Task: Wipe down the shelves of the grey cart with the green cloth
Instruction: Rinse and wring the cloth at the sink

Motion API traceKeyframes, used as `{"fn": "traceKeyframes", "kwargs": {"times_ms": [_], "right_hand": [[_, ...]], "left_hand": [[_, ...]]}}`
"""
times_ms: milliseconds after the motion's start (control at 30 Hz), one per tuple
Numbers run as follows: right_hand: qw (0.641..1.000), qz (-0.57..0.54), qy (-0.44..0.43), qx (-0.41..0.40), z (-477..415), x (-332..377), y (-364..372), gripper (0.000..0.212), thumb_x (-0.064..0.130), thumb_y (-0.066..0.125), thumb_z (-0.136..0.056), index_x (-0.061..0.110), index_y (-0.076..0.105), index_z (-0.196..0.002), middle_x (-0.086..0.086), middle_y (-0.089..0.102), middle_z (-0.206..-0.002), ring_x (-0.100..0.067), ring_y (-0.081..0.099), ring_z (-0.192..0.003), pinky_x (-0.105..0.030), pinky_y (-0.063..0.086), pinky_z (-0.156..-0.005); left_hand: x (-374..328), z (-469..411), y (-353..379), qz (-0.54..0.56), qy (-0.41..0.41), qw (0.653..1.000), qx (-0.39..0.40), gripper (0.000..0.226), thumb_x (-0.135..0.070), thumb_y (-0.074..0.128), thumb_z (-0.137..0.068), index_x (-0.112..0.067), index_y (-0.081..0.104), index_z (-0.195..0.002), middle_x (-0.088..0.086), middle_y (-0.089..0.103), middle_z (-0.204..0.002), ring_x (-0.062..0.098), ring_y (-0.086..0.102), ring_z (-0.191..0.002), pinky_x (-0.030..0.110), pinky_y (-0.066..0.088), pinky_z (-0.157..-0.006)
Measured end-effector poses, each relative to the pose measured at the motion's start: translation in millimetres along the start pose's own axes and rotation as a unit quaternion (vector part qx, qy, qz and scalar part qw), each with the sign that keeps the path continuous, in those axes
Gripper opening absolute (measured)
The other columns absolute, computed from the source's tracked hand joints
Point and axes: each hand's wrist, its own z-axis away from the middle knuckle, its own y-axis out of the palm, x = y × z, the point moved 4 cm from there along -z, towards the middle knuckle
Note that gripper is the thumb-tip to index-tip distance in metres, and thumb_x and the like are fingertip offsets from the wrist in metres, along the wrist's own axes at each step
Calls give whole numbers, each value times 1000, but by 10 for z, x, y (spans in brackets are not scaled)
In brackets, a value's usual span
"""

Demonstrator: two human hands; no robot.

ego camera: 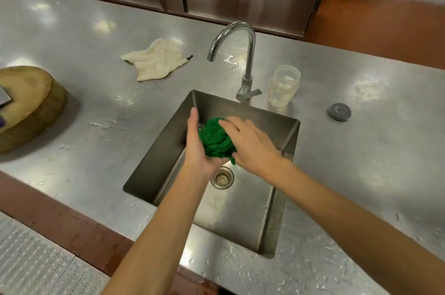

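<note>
Location: a steel countertop [72, 30] with an inset sink [240, 210] at frame centre, seen from above.
Green cloth [218, 139]: bunched into a wad and held over the sink basin at frame centre, between both hands and clear of the basin floor.
Left hand [196, 148]: palm turned up beneath the wad, on its left side. The fingers are straight and close together and point toward the far sink wall. The cloth rests in the palm. The fingertips are motion-blurred.
Right hand [250, 145]: laid over the top and right side of the wad, back of the hand upward. The fingers are together with a slight bend across the cloth. The thumb is hidden, so I cannot tell whether the hand clamps the cloth or only presses it.
Drain strainer [222, 177]: in the basin floor, just below the hands in the frame.
Faucet [237, 54]: a gooseneck at the far rim of the sink, with its spout turned left. No stream of water is visible.
Plastic jar [284, 86]: clear, without a lid, upright just right of the faucet base.
White cloth [155, 60]: crumpled on the counter, upper left of the faucet.
Wooden chopping block [26, 102]: round, at the left edge of the frame.
Dark round disc [339, 111]: flat on the counter, right of the jar and well apart from it.
Counter surface: scattered water droplets around the sink.
</note>
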Motion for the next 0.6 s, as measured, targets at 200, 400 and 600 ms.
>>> {"fn": "traceKeyframes", "kwargs": {"times_ms": [200, 400, 600], "right_hand": [[993, 120, 9, -20, 114, 113, 58, 91, 3, 72, -72, 8, 24, -150, -11, 44, -138, -29, 53, -101, -36, 48, -76], [976, -22, 207, -68, 95, -228, -23, 51, 23, 68, -80, 6, 45, -122, -13, 64, -101, -35, 66, -86, -35, 38, -61], [936, -284, 196, -71, 102, -354, -168, 8, 16, 67, -71, 19, 62, -66, 0, 64, -54, -14, 59, -49, -24, 47, -46]], "left_hand": [[145, -56, 179, -18, -27, 992, -125, 24, -38, 67, -89, -14, 69, -89, 7, 73, -87, 26, 73, -82, 38, 58, -82], [32, -111, 535, -153, 186, 954, -178, 20, -1, 76, -69, -15, 62, -70, 0, 61, -62, 15, 60, -54, 23, 49, -48], [-122, -47, 863, -421, 326, 837, -124, 26, -19, 73, -58, -18, 56, -77, -1, 63, -75, 19, 61, -73, 37, 54, -71]]}}
